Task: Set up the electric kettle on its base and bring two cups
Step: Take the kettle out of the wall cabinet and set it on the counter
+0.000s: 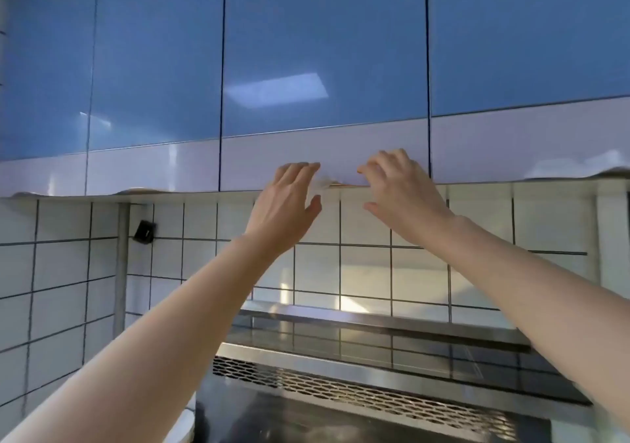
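Observation:
No kettle, base or cup shows in the head view. Both my arms reach up to the lower edge of a glossy blue and white wall cabinet door. My left hand is raised with fingers spread, its fingertips at the door's bottom edge. My right hand is just to the right, fingers curled at the same edge. Neither hand holds anything. All the cabinet doors look shut, so what is inside is hidden.
More blue cabinet doors run left and right. White tiled wall lies below them. A steel shelf with a perforated strip sits under my arms. A small black fitting hangs in the corner.

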`<state>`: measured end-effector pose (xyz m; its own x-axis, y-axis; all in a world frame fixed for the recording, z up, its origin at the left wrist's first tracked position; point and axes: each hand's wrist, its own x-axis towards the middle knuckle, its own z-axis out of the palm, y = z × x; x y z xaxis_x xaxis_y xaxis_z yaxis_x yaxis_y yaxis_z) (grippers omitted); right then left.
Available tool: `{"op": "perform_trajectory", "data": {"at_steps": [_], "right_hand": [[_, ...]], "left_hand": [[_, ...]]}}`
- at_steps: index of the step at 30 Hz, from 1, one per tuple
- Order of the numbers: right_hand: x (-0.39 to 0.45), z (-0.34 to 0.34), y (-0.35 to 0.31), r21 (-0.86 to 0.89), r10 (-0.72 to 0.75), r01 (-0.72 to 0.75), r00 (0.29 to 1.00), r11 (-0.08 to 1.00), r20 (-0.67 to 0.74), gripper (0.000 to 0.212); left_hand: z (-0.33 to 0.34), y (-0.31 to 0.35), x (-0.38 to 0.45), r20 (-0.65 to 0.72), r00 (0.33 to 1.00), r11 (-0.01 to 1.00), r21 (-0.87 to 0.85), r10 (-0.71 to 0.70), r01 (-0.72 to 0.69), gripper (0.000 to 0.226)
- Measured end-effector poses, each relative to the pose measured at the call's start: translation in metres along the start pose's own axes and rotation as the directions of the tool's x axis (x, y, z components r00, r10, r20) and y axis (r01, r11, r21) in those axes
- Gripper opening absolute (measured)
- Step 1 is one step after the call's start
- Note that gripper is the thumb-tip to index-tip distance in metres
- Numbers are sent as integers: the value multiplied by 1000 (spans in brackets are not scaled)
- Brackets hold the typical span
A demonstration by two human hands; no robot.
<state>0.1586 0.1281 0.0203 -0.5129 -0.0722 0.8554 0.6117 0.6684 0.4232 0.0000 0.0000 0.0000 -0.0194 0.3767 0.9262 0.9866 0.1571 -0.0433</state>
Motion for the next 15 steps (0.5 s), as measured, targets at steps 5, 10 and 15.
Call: {"op": "perform_trajectory", "data": {"at_steps": [5, 10, 15], "right_hand": [[5, 3, 9, -162, -85, 66, 991, 985, -108, 45], [15, -4, 23, -206, -106, 80, 988, 975, -116, 52], [6, -4, 25, -161, 31, -67, 976, 985, -215, 55]], "left_hand": [[19, -1, 11, -16, 1000, 999, 43, 3, -3, 40], [26, 3, 19, -32, 999, 999, 44, -27, 28, 34], [25, 7, 26, -20, 998, 996, 61, -59, 60, 34]]}}
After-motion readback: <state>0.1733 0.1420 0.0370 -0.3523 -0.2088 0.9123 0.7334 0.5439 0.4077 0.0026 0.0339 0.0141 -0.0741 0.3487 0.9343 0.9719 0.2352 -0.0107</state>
